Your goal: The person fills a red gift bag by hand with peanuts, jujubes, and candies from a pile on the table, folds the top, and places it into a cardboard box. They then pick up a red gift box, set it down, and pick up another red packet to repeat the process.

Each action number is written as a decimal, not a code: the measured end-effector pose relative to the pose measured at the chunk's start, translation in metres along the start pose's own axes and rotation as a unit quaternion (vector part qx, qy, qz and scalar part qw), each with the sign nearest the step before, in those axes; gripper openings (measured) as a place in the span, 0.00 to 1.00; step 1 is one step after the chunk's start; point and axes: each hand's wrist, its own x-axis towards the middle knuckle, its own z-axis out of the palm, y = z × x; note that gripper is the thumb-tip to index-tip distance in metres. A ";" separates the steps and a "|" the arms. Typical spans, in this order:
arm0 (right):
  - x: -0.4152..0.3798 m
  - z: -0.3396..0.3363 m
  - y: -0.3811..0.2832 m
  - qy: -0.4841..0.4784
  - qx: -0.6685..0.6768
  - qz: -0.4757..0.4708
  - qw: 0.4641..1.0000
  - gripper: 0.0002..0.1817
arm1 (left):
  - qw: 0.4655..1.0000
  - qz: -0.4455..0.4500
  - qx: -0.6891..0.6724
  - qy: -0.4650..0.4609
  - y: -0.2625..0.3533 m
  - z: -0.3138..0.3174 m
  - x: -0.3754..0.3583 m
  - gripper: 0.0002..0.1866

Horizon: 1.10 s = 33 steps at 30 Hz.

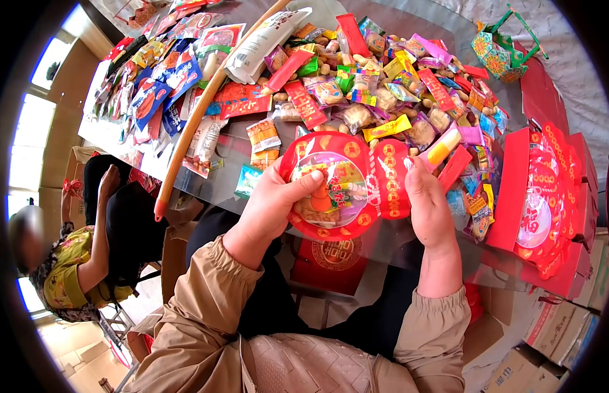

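Observation:
Between my hands is a red gift pouch (331, 226) with gold coin prints and a round clear window, through which wrapped snacks show. My left hand (270, 200) grips its left side, thumb lying over the window. At the other end, my right hand (430, 206) pinches the edge of the pouch's narrower red part, thumb upward; its other fingers are hidden behind. Just beyond the pouch spreads a large heap of wrapped candies and snacks (383, 98) on the clear-covered table. A yellow-and-purple snack packet (443, 149) lies right by my right hand.
A long wooden stick (198, 118) divides the heap from flat snack packets (150, 95) on the left. A red box (514, 183) holding similar red pouches (545, 203) stands at right. A green lantern-like basket (499, 56) sits at the back. A seated person (75, 262) is at left.

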 end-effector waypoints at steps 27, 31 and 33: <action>0.000 0.002 -0.018 -0.054 0.057 0.050 0.996 0.23 | 1.000 -0.004 0.002 0.015 -0.001 -0.001 0.000 0.19; -0.003 -0.002 -0.011 -0.068 0.052 0.065 0.994 0.23 | 1.000 -0.002 0.016 0.014 -0.004 -0.005 0.002 0.19; -0.006 -0.003 -0.008 -0.048 0.109 0.104 0.987 0.23 | 1.000 -0.001 0.016 0.016 -0.003 -0.004 0.000 0.19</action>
